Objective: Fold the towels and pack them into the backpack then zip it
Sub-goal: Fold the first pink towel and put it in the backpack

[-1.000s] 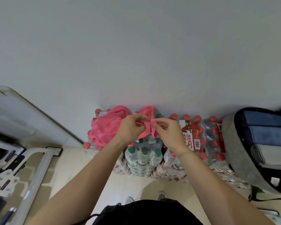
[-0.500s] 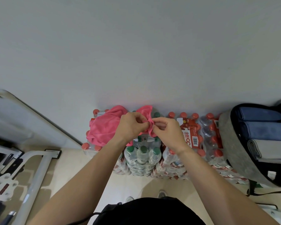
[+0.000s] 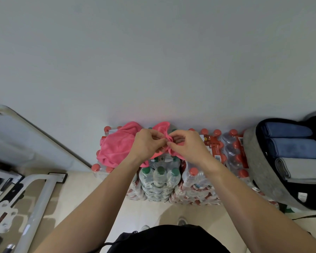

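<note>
Far to the left we see a white metal frame [image 3: 35, 203] on the pale floor [image 3: 148, 212], and a slanted grey board [image 3: 26, 139] above it.

Next comes the pink towel [image 3: 117, 147]. It lies in a loose heap on top of packs of water bottles [image 3: 195, 181] that stand against the wall [image 3: 153, 61]. Most of the bottles have red caps. The pack in the middle has green caps.

The left hand [image 3: 148, 145] and the right hand [image 3: 190, 147] meet over the bottles. Both hands have curled fingers. Each one pinches a bunched-up bit of the pink cloth between thumb and fingers. The tips of the two hands are almost touching. A flap of the towel sticks up behind them.

At the right end of the bottles we see the backpack [image 3: 259, 172]. It is grey outside and dark inside, and it is open. Inside it we see two rolled blue towels [image 3: 288, 131], one next to the other, and a folded grey towel [image 3: 306, 170] beside them.
</note>
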### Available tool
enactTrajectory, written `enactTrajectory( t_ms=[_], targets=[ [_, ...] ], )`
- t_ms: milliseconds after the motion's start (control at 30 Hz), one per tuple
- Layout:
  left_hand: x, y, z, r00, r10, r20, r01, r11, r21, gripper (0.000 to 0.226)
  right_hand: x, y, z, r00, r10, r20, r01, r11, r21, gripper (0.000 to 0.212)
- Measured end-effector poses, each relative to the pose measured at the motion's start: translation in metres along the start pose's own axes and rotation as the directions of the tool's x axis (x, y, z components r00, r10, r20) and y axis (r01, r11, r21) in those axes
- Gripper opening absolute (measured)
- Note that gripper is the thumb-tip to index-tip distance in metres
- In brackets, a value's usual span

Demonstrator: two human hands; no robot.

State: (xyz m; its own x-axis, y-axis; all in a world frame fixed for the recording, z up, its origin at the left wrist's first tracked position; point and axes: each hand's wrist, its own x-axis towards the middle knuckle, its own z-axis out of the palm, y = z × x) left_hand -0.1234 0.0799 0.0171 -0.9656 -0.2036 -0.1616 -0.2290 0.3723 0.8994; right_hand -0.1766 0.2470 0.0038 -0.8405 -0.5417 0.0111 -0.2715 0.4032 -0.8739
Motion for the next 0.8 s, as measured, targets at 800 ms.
enactTrajectory(
  t_ms=[800],
  targets=[
    [0.046,0.072,-0.038,0.951,0.292,0.098,-0.291,0.957,-0.024,0.008,0.068,-0.097,-0.125,0.972,-0.231,-0.040,0.223,0.964,-0.147,0.030]
  ],
)
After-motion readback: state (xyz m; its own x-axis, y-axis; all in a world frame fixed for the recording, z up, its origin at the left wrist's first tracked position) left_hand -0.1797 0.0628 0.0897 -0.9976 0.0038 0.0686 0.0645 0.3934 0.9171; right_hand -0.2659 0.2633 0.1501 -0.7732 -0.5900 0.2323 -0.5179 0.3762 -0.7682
